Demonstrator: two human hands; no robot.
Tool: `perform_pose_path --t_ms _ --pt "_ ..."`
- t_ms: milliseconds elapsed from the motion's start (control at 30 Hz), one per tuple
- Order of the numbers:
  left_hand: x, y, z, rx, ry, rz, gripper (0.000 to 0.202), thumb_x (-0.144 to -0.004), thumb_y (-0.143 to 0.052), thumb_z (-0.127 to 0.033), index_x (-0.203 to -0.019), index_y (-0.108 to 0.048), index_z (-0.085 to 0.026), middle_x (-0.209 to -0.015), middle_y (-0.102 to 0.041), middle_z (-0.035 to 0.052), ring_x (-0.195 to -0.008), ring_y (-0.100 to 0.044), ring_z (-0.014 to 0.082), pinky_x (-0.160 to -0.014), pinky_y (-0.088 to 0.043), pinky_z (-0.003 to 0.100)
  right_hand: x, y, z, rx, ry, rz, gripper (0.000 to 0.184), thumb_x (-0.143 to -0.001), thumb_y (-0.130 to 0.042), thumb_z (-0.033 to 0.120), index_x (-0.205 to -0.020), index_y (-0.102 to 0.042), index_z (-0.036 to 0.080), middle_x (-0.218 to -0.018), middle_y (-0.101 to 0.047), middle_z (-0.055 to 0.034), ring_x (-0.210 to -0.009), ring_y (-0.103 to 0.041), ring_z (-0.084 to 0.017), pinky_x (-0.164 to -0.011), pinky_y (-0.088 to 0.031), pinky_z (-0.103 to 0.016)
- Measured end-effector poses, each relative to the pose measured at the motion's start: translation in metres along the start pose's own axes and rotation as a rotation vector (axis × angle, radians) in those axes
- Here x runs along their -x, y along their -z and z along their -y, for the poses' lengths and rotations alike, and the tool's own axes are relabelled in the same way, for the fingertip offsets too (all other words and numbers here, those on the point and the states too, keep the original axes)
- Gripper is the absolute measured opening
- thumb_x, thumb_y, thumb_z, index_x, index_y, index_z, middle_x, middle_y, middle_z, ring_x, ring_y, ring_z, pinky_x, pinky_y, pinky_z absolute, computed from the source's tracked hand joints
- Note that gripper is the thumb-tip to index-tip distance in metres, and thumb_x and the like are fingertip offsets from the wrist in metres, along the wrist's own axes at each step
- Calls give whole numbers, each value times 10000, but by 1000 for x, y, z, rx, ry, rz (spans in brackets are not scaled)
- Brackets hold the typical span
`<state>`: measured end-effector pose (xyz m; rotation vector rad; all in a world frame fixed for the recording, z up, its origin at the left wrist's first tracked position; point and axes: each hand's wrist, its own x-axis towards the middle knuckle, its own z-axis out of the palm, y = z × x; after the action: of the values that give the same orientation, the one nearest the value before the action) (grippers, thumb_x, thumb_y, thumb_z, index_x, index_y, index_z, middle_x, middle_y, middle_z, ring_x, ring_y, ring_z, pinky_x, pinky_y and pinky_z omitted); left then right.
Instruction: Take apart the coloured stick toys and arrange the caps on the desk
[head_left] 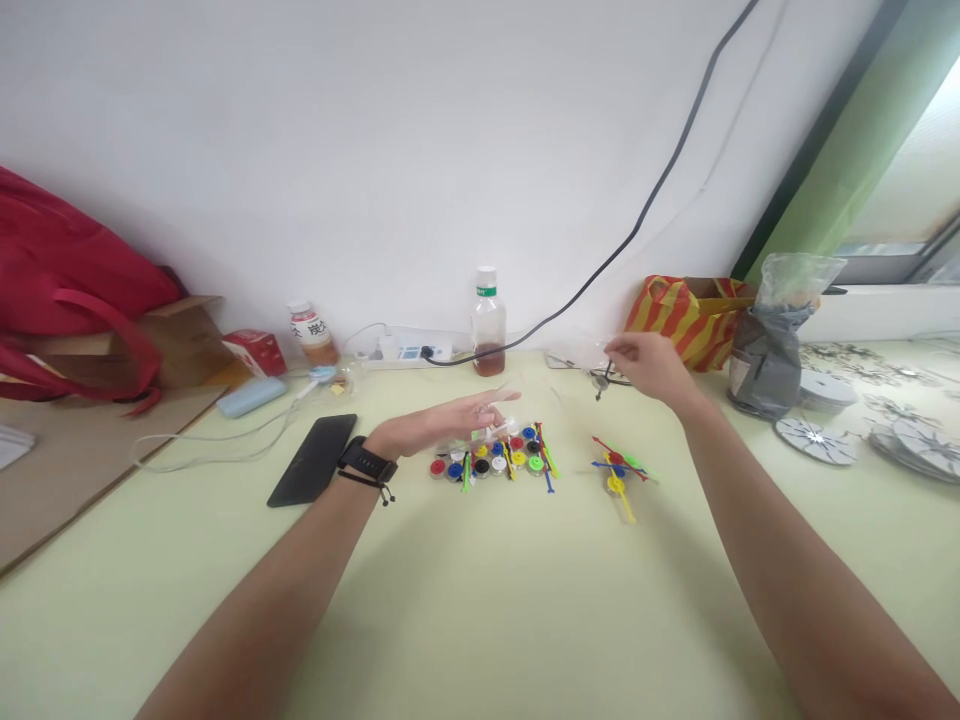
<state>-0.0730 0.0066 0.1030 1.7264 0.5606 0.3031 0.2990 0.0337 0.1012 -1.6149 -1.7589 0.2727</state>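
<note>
My left hand [448, 422] reaches over a cluster of small round spinner bases with coloured tops [497, 465], its fingers closed around a white arrow spinner [491, 433]. Thin coloured plastic arrows [550, 460] lie across the right part of that cluster. Pinched in my right hand [646, 365], off to the right and raised, is a black arrow spinner [602, 380]. Nearer to me on the table sits a loose pile of red, blue, green and yellow arrow spinners [617, 470], below the right hand and apart from it.
A black phone [311, 460] lies beside my left wrist. Along the wall stand a drink bottle [488, 325], a power strip [415, 347], a second bottle [312, 335] and a striped bag [686, 320]. A grey bag [766, 355] and round discs [816, 441] are at right.
</note>
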Motion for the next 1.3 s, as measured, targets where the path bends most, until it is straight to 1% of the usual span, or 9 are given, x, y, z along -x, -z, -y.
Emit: perform_pose_path --t_ms 100,167,300,467,767,900,1000,1200,1300 --pt "-1 0 0 -4 -11 -9 737 -981 -568 -551 -1628 -310 -310 -1358 -577 129 -1245 -537 304 -1044 -394 418 8 14 29 -372 9 -157 271 -854 -726 411 -995 -746 180 -915 -764 -114 -779 -729 -242 -716 -592 -358" --pt "-1 -1 -1 -8 -11 -17 740 -978 -573 -559 -1626 -314 -313 -1325 -586 115 -1221 -545 292 -1048 -382 420 15 19 50 -555 56 -158 336 -809 -780 464 -979 -760 175 -872 -756 -102 -743 -705 -211 -671 -587 -328" --pt "-2 -4 -4 -5 -6 -30 766 -980 -571 -556 -1638 -270 -304 -1274 -583 114 -1156 -552 273 -989 -408 413 30 14 86 -583 106 -35 399 -755 -813 511 -956 -780 169 -820 -743 -78 -550 -567 -130 -486 -465 -275" --pt "-5 -6 -4 48 -17 -56 780 -968 -588 -529 -1638 -261 -301 -1254 -567 116 -1047 -556 241 -884 -437 382 41 -6 110 -493 74 43 413 -779 -762 565 -939 -786 185 -806 -738 -70 -515 -514 -123 -458 -413 -280" --pt "-11 -8 -2 123 -52 -79 804 -906 -660 -415 -1619 -300 -323 -1277 -560 94 -1131 -538 256 -942 -423 397 44 -31 117 -343 127 29 341 -848 -685 477 -952 -809 178 -882 -770 -80 -502 -459 -108 -476 -356 -275" --pt "-11 -6 1 76 -58 -83 756 -900 -661 -415 -1593 -367 -342 -1425 -520 92 -1285 -469 284 -1061 -380 436 43 -31 117 -270 266 96 291 -878 -678 445 -897 -817 191 -1002 -768 -76 -581 -506 -120 -533 -388 -280" --pt "-10 -4 4 69 -31 -99 764 -911 -644 -434 -1607 -349 -325 -1373 -541 106 -1187 -527 268 -975 -434 411 44 -22 119 -316 294 97 394 -981 -549 481 -905 -803 190 -958 -763 -70 -694 -591 -154 -592 -437 -276" --pt "-7 -7 -1 173 -23 -125 717 -958 -549 -608 -1595 -378 -326 -1248 -612 102 -1086 -575 255 -918 -436 380 50 1 120 -443 361 484 294 -900 -694 470 -1021 -763 211 -963 -759 -51 -645 -634 -144 -581 -483 -281" --pt "-8 -11 -5 277 44 -105 784 -956 -383 -760 -1582 -399 -290 -1198 -655 115 -1004 -607 247 -861 -445 350 48 3 117 -468 395 477 248 -900 -693 431 -957 -762 200 -917 -755 -59 -818 -680 -195 -728 -531 -315"
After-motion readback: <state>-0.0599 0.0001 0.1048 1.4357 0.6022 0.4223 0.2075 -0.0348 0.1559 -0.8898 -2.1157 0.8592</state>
